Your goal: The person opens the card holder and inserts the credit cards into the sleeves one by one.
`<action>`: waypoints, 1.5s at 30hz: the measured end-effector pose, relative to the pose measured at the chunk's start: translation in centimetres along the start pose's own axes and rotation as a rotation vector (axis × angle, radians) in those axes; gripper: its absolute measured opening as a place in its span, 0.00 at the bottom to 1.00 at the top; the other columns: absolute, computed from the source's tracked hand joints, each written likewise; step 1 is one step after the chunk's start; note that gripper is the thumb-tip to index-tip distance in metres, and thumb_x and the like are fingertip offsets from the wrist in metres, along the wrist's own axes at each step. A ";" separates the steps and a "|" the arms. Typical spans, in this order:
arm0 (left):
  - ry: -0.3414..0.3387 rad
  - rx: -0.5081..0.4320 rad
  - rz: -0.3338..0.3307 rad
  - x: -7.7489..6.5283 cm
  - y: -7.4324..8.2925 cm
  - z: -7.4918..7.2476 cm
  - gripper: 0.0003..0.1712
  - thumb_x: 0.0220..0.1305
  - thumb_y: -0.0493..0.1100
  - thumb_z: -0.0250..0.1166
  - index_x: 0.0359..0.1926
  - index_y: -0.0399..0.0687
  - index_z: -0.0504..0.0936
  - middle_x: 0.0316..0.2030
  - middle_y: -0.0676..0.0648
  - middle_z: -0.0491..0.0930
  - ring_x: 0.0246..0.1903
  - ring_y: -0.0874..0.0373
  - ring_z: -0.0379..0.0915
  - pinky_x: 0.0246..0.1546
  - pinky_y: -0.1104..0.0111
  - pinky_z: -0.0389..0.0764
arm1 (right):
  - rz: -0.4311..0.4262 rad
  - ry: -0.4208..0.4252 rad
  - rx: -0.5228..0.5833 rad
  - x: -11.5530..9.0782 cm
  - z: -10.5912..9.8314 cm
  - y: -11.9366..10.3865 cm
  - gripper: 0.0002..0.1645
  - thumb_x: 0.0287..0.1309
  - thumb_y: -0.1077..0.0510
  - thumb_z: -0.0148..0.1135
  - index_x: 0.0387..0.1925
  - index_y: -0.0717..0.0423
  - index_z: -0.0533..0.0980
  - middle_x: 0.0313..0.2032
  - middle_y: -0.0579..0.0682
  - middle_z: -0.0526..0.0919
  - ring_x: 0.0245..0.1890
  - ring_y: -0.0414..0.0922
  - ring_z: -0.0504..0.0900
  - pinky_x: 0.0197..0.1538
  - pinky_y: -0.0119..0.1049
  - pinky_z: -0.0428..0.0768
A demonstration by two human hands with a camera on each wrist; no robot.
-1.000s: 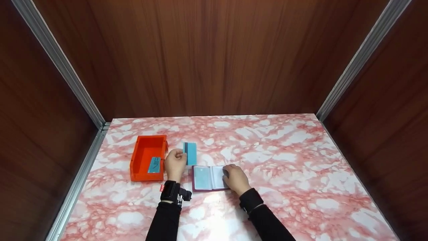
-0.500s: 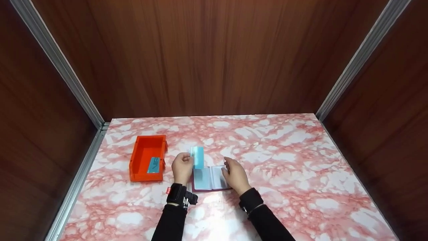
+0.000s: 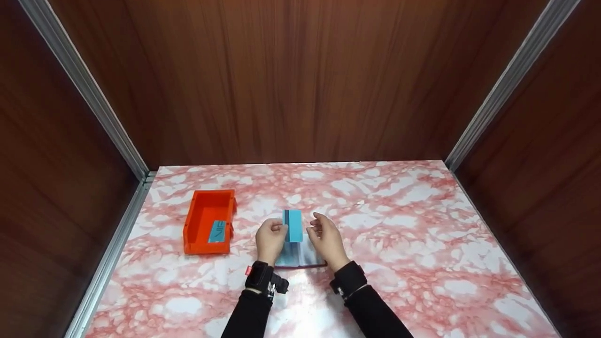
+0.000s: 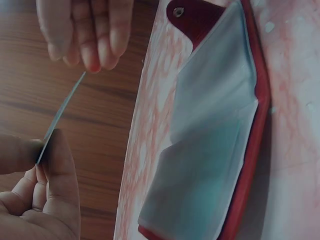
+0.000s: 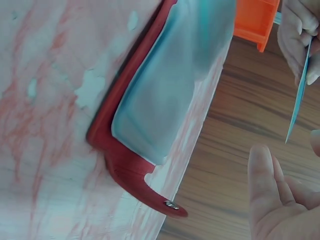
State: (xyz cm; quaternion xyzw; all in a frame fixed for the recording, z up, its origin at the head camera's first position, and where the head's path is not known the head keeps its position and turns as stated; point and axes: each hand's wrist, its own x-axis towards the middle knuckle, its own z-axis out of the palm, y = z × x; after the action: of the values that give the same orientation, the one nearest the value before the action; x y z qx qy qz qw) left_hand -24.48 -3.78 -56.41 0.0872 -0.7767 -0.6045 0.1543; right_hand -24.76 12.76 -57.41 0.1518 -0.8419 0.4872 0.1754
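Between thumb and fingers my left hand [image 3: 271, 239] pinches a blue card [image 3: 295, 226] with a dark stripe, held up over the card holder. In the left wrist view the card [image 4: 62, 115] shows edge-on. My right hand [image 3: 328, 239] holds nothing; its fingers are relaxed and spread a little way from the card's free edge. Below both hands lies the opened card holder [image 4: 215, 110], with a dark red cover, clear plastic sleeves and a snap-button strap [image 5: 150, 195]. One sleeve has a blue-green tint. The hands hide part of the holder in the head view.
An orange bin [image 3: 202, 206] stands to the left on the pink-and-white marbled table [image 3: 399, 244]. Inside it leans another blue card [image 3: 217, 231] with dark lettering. Brown wood-grain panels [image 3: 291, 84] and metal posts enclose the table at the back and sides.
My left hand has carried the blue card rightward from beside the bin to above the card holder. My right hand has let go of the holder's right side and lifted toward the card.
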 end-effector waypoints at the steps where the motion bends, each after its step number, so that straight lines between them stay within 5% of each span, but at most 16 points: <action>1: -0.007 0.000 -0.001 -0.2 0.0 0.1 0.08 0.57 0.33 0.69 0.39 0.36 0.84 0.30 0.46 0.82 0.33 0.51 0.78 0.34 0.62 0.79 | 0.000 0.002 -0.004 0.0 0.0 -0.1 0.24 0.61 0.68 0.64 0.56 0.73 0.71 0.40 0.61 0.81 0.37 0.52 0.83 0.42 0.40 0.83; 16: -0.096 -0.004 0.032 -1.6 0.3 1.3 0.09 0.56 0.35 0.71 0.39 0.37 0.83 0.32 0.45 0.83 0.36 0.50 0.80 0.37 0.60 0.80 | 0.151 -0.039 0.009 0.1 -0.2 -0.8 0.17 0.63 0.63 0.65 0.51 0.69 0.77 0.38 0.57 0.82 0.38 0.51 0.82 0.43 0.43 0.81; 29: -0.096 0.007 0.012 -1.7 -0.2 1.5 0.08 0.57 0.34 0.70 0.38 0.38 0.83 0.31 0.46 0.83 0.34 0.52 0.79 0.36 0.61 0.80 | 0.168 -0.015 -0.008 -0.1 0.0 -0.8 0.16 0.59 0.66 0.66 0.48 0.69 0.77 0.33 0.53 0.80 0.33 0.47 0.79 0.39 0.39 0.79; 45: -0.030 0.018 0.079 -1.4 -0.7 1.0 0.07 0.56 0.32 0.66 0.38 0.36 0.83 0.29 0.46 0.82 0.31 0.53 0.78 0.36 0.61 0.80 | 0.258 -0.033 0.047 0.0 0.0 -0.6 0.17 0.60 0.66 0.65 0.50 0.68 0.75 0.33 0.50 0.77 0.33 0.44 0.77 0.41 0.39 0.77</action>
State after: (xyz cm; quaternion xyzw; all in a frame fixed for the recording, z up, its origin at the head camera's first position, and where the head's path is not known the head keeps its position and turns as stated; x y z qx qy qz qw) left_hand -23.57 -2.61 -57.47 0.0488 -0.7873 -0.5920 0.1654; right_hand -24.51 12.47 -56.98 0.0542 -0.8457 0.5226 0.0936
